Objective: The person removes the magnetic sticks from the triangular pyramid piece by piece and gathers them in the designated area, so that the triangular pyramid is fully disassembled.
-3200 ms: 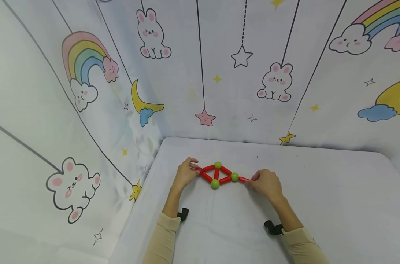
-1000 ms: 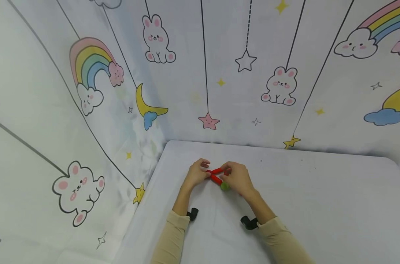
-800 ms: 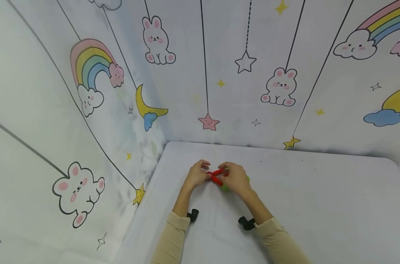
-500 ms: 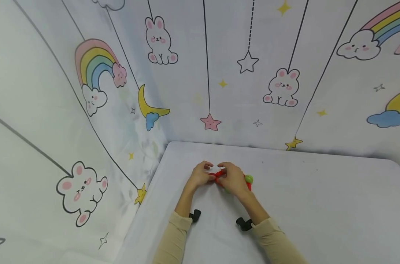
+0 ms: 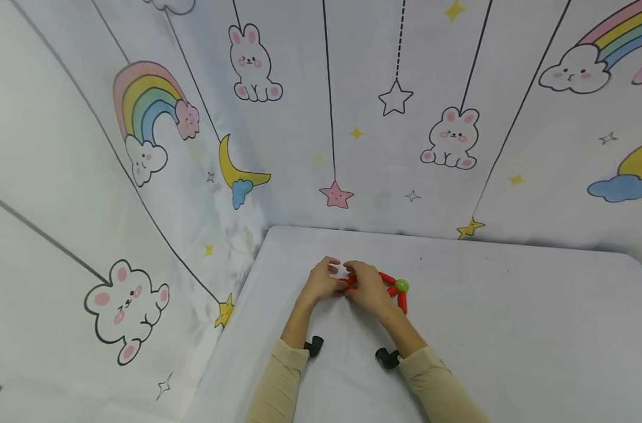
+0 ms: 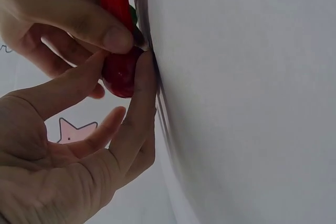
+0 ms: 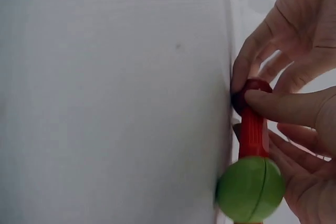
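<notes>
My left fingers pinch the red ball, my right fingers the red rod's end; likely light, stiff, slick: grip mid-rod.

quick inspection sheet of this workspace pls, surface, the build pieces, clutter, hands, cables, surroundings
surface: white table, lightly creased
job's things: red ball beside a red rod, with a green ball at the rod's other end; three more red rods meet at a second green ball; part of the build is hidden by the right hand
clutter: only small dark specks
hands: left hand pinches the red ball; right hand holds the red rod; a black device at each wrist
cables: nothing seen
surroundings: white backdrop printed with rabbits, rainbows and stars
</notes>
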Tool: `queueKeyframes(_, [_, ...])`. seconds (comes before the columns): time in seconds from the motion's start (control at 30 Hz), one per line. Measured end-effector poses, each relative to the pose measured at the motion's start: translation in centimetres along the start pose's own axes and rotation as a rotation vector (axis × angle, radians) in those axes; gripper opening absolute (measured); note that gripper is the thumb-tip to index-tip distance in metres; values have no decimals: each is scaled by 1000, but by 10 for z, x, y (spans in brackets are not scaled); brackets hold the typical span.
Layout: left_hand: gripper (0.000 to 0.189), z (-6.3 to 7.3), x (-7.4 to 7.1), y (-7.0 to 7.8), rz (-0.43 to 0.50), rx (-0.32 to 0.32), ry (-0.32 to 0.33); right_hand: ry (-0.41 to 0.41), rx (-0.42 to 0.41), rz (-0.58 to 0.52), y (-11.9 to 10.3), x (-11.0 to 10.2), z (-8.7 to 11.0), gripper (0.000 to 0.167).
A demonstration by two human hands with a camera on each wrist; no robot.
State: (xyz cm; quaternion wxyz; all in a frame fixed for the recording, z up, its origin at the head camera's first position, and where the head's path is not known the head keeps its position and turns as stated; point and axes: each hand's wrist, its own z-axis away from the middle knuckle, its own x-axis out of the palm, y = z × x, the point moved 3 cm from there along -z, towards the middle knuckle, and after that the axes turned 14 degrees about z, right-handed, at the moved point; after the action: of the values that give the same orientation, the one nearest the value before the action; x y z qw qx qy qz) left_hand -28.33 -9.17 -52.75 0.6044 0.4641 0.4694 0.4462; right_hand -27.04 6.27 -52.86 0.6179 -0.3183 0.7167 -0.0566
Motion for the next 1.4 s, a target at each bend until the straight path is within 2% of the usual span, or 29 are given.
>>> queueKeyframes(0.17, [64, 1, 0, -1, 3, 1, 17, 11, -25, 12, 1, 3, -2, 64])
queueKeyframes(0.37, [65, 2, 1, 1, -12, 13, 52, -17, -12, -5, 2, 0, 0, 66])
queueKeyframes(0.43, [64, 2, 0, 3, -33, 27, 84, -24, 5, -10, 3, -2, 1, 68])
queueKeyframes(0.53, [64, 1, -7, 4, -42, 28, 165, -33, 16, -3, 5, -5, 2, 70])
queueKeyframes(0.63, [64, 0, -15, 4, -4, 11, 227, -44, 6, 11, 6, -7, 2, 71])
queueKeyframes(0.67, [64, 0, -17, 4, 10, 8, 230, -48, 1, 6, 7, -7, 3, 71])
queueKeyframes(0.77, [66, -2, -19, 3, 89, -3, 185, -59, -6, -15, 7, -8, 3, 72])
queueKeyframes(0.83, [66, -2, -20, 3, 103, 1, 162, -66, -11, -40, 7, -9, 4, 73])
queueKeyframes(1.07, [61, -2, -27, 8, -43, 58, 174, -84, -10, -90, 8, -11, 5, 76])
queueKeyframes(1.23, [60, -6, -30, 11, -53, 78, 167, -105, -7, -75, 8, -13, 6, 74])
queueKeyframes(1.4, [60, -9, -33, 10, -61, 67, 176, -106, -14, -70, 5, -20, 7, 70])
